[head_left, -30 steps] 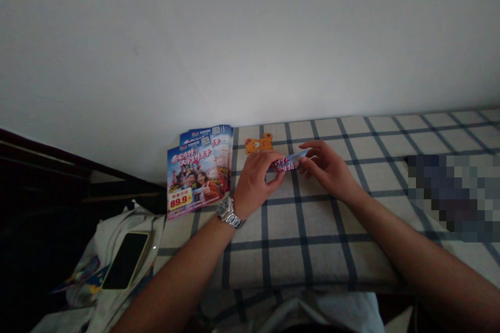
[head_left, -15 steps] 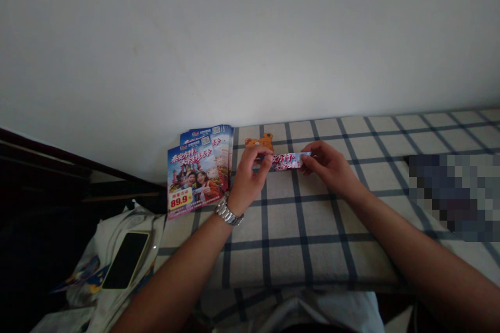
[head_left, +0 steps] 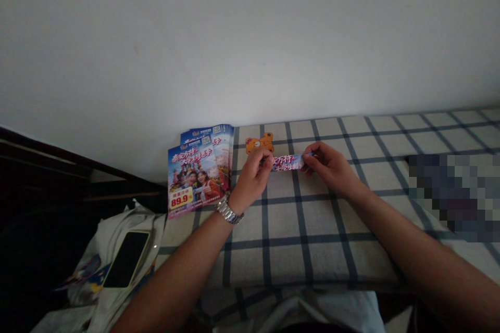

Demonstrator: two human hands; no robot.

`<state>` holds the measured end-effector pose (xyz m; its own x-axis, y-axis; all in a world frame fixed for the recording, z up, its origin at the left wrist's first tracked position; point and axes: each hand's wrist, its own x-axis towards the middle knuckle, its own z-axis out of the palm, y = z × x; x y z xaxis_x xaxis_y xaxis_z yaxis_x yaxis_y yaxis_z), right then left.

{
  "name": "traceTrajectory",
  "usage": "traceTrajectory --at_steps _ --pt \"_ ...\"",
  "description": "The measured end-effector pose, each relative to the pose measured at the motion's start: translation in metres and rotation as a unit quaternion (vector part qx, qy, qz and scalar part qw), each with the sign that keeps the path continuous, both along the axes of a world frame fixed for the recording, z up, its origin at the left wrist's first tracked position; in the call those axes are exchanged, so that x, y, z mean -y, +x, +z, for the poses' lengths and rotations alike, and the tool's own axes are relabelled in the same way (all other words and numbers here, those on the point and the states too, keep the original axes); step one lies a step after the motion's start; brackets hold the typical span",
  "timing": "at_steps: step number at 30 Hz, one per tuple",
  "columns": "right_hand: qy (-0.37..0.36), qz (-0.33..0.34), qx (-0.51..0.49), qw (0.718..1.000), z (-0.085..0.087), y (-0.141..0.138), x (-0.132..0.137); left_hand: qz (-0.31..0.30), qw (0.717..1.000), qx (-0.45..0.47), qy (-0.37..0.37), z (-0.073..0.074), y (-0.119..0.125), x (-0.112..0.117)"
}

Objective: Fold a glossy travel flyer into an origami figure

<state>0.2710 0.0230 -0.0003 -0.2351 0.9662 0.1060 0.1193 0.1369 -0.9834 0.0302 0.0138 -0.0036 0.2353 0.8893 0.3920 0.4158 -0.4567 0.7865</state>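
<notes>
A narrow folded flyer (head_left: 288, 162), printed in blue and pink with Chinese characters, is held level between my two hands. Its left end is pinched by the thumb and fingers of my left hand (head_left: 254, 173), which has a metal watch (head_left: 229, 210) at the wrist. My right hand (head_left: 326, 165) grips the other end between thumb and fingers. Both ends of the flyer are partly covered by fingertips. Just beyond my left hand, a flat orange bear cutout (head_left: 260, 142) lies on the checked cloth (head_left: 287, 223).
Left of my hands lies a fanned stack of matching flyers (head_left: 195, 177), its top one marked 89.9. A phone (head_left: 127, 260) rests on a white bag (head_left: 105, 229) lower left. A pixelated item (head_left: 457, 195) sits at the right. The wall (head_left: 250, 41) rises behind the cloth.
The folded flyer has tilted slightly, showing its printed characters more fully. My fingers have shifted a little, and more of the bear cutout shows. Both hands keep their hold.
</notes>
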Motion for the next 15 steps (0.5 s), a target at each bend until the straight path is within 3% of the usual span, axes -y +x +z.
traceTrajectory --at_steps 10,15 --pt "0.020 -0.002 0.022 1.000 -0.0015 0.0026 0.0002 -0.007 1.000 0.000 0.001 0.0002 0.0010 0.0020" --pt "0.028 0.016 0.025 0.999 -0.0051 0.0031 0.0019 -0.039 0.998 0.036 -0.029 -0.0027 0.0013 0.0041"
